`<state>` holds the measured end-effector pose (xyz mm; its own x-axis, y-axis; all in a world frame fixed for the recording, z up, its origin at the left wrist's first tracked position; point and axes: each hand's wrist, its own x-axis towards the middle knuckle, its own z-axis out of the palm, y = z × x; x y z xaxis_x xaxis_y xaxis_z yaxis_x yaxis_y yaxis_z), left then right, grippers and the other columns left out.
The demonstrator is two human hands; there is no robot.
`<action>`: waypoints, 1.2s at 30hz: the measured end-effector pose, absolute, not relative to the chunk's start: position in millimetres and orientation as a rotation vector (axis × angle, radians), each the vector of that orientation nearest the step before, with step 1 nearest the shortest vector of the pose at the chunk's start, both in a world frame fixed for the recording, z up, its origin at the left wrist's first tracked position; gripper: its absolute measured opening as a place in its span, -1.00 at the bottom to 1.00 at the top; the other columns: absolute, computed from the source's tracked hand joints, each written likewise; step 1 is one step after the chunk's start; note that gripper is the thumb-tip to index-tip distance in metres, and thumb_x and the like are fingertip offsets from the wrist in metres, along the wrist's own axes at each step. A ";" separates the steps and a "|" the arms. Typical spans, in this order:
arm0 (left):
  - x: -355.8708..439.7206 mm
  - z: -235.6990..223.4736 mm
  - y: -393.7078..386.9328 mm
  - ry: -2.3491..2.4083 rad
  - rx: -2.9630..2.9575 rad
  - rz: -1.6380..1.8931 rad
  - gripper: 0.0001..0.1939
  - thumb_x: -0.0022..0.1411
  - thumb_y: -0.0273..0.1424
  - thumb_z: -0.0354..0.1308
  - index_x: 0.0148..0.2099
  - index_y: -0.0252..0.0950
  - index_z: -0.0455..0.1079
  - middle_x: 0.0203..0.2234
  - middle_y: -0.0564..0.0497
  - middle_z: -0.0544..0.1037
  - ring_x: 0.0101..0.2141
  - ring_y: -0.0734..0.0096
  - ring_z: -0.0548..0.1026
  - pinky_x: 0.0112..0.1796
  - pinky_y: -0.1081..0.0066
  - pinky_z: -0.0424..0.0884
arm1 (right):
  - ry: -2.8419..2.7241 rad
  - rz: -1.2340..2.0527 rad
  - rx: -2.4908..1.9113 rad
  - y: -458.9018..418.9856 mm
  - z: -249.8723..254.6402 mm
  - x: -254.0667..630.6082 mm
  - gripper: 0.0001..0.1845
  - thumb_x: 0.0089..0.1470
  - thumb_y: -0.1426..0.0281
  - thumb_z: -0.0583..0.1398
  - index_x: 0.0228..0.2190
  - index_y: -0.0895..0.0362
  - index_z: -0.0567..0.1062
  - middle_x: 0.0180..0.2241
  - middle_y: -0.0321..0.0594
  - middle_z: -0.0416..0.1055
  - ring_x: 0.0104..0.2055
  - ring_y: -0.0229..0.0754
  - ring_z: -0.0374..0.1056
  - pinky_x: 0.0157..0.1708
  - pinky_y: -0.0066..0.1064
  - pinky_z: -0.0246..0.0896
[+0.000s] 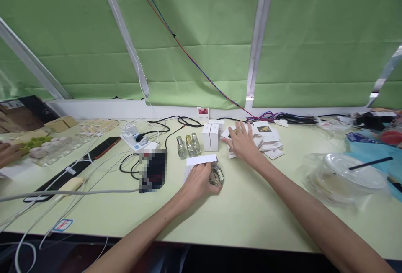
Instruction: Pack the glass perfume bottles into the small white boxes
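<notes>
My left hand (199,181) is closed over a white box (202,160) whose flap shows above the fingers. Its thumb lies along the near side of a round glass jar (216,175) with brownish contents. How much of the grip is on the jar is hidden. My right hand (241,139), fingers spread, rests on a pile of flat white boxes (266,135), some with a small printed picture. Between and behind the hands stand two upright white boxes (210,136). To their left are three small glass bottles (189,145) with silver and gold caps.
A blurred dark device (153,170) and a white power strip (138,141) with tangled cables lie left. A lidded plastic bowl (353,172) in a bag stands right. Another person's hand (9,153) shows at far left, near an egg tray (56,147).
</notes>
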<state>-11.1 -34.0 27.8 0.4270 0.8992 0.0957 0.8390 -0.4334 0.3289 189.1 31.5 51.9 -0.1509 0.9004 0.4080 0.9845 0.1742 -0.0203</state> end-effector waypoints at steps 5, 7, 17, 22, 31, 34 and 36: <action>-5.6 28.2 -33.7 1.472 2.498 0.293 -0.38 -0.07 -0.24 0.33 0.03 -0.41 0.35 -0.15 -0.27 0.54 -0.12 -0.16 0.53 -0.18 0.15 0.45 | -2.425 0.117 -1.078 -1.3 54.9 161.4 -0.47 0.39 0.11 -0.03 0.15 0.19 0.39 0.15 0.04 0.41 0.18 0.00 0.32 0.15 -0.22 0.18; -4.7 29.5 -35.1 1.449 2.504 0.258 -0.42 -0.06 -0.24 0.32 0.00 -0.41 0.37 -0.19 -0.25 0.56 -0.16 -0.14 0.54 -0.22 0.17 0.46 | -2.486 0.249 -0.998 -7.0 52.4 157.4 -0.56 0.42 0.18 -0.08 -0.02 0.13 0.49 -0.04 -0.09 0.54 -0.03 -0.09 0.44 -0.06 -0.33 0.27; -38.8 55.9 -29.7 1.592 2.576 0.088 -0.51 -0.03 -0.17 0.33 -0.09 -0.30 0.35 -0.19 -0.15 0.50 -0.24 0.04 0.55 -0.29 0.27 0.42 | -2.407 0.053 -1.674 -17.9 51.2 188.0 -0.69 0.40 0.28 0.02 -0.25 0.14 0.49 -0.34 -0.11 0.58 -0.29 -0.06 0.50 -0.44 -0.40 -0.02; -61.0 74.9 -19.4 1.836 2.551 -0.185 -0.51 0.02 -0.25 0.34 -0.02 -0.34 0.37 -0.13 -0.21 0.52 -0.17 0.04 0.55 -0.24 0.29 0.42 | -2.354 0.071 -1.702 -30.2 48.6 203.8 -0.67 0.40 0.31 -0.01 -0.27 0.13 0.49 -0.38 -0.15 0.56 -0.33 -0.08 0.47 -0.44 -0.40 -0.02; -62.8 93.1 -9.7 2.000 2.569 -0.432 -0.59 -0.13 -0.58 0.27 -0.13 -0.39 0.50 -0.12 -0.34 0.54 -0.07 -0.16 0.52 -0.11 0.11 0.41 | -2.335 0.122 -1.601 -31.2 40.7 210.4 -0.67 0.38 0.30 -0.01 -0.31 0.11 0.49 -0.43 -0.17 0.54 -0.39 -0.08 0.43 -0.44 -0.37 0.01; -66.2 93.1 -7.0 2.023 2.544 -0.449 -0.61 -0.17 -0.57 0.26 -0.18 -0.36 0.52 -0.17 -0.32 0.56 -0.10 -0.17 0.53 -0.14 0.11 0.42 | -2.330 0.127 -1.568 -31.5 38.8 210.6 -0.66 0.38 0.31 -0.02 -0.33 0.10 0.48 -0.44 -0.18 0.53 -0.41 -0.08 0.42 -0.44 -0.36 0.03; -68.9 91.8 -4.0 2.045 2.527 -0.449 -0.63 -0.16 -0.53 0.27 -0.19 -0.34 0.53 -0.17 -0.32 0.57 -0.10 -0.19 0.53 -0.15 0.10 0.42 | -2.327 0.130 -1.553 -31.3 37.1 210.6 -0.65 0.38 0.29 -0.02 -0.33 0.10 0.48 -0.45 -0.19 0.52 -0.42 -0.08 0.41 -0.44 -0.35 0.04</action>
